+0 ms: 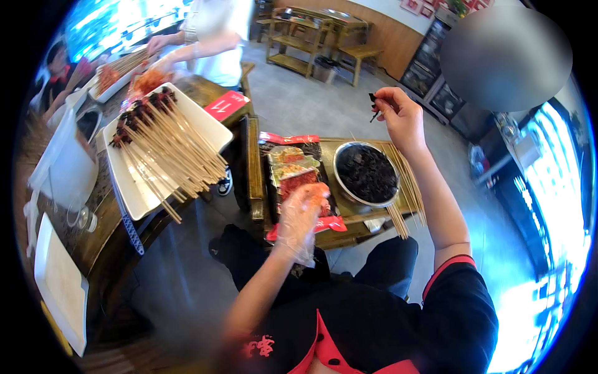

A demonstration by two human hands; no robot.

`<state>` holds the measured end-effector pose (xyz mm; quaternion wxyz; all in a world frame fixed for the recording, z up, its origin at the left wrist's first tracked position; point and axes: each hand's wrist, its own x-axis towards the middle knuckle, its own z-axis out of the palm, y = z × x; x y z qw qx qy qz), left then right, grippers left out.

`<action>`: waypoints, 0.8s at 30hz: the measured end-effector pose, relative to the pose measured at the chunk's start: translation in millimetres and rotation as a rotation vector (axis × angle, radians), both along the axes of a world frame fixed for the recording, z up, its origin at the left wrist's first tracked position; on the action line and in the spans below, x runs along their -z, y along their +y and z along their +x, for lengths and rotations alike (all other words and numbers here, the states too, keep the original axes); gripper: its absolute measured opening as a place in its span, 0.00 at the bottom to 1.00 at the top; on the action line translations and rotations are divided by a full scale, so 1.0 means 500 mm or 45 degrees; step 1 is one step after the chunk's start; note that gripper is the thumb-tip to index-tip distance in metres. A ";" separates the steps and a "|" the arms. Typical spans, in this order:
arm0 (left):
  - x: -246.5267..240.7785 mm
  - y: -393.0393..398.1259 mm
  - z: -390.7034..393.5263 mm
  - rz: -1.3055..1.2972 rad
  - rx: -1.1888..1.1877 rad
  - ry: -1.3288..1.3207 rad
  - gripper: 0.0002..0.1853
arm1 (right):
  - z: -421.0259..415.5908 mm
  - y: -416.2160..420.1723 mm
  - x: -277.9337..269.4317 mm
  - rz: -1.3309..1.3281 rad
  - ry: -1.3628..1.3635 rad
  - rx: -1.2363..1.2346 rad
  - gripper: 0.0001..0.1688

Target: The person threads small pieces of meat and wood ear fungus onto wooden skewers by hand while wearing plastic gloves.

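My right hand (401,119) is bare and raised above the far right of a wooden bench (359,215). Its fingertips pinch a small dark strip of food (373,107), perhaps black fungus. Below and left of it stands a round metal bowl (337,180) full of dark, crinkled pieces (366,173) that look like wood ear fungus. My left hand (301,217) wears a clear plastic glove and hovers over opened food packets (294,161) with red ends. Orange colour shows at its fingertips; whether it grips anything is unclear. Bare bamboo skewers (407,180) lie beside the bowl.
On the table at left, a white tray (205,124) holds loaded dark-topped skewers (163,135). A white bucket (70,163), another white tray (58,290) and a red number card (227,105) are nearby. Across the table a gloved person (201,51) handles skewers.
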<state>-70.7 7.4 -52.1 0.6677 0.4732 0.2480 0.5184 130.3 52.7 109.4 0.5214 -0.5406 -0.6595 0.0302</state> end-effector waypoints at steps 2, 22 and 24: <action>-0.048 -0.002 0.006 -0.160 -0.014 -0.120 0.09 | 0.064 -0.043 0.055 0.003 -0.151 0.087 0.07; -0.029 -0.032 0.038 0.190 -0.298 0.501 0.28 | 0.233 -0.455 0.464 -0.241 0.449 0.306 0.05; -0.029 -0.012 0.033 0.197 -0.264 0.516 0.29 | 0.254 -0.459 0.486 -0.305 0.566 0.358 0.05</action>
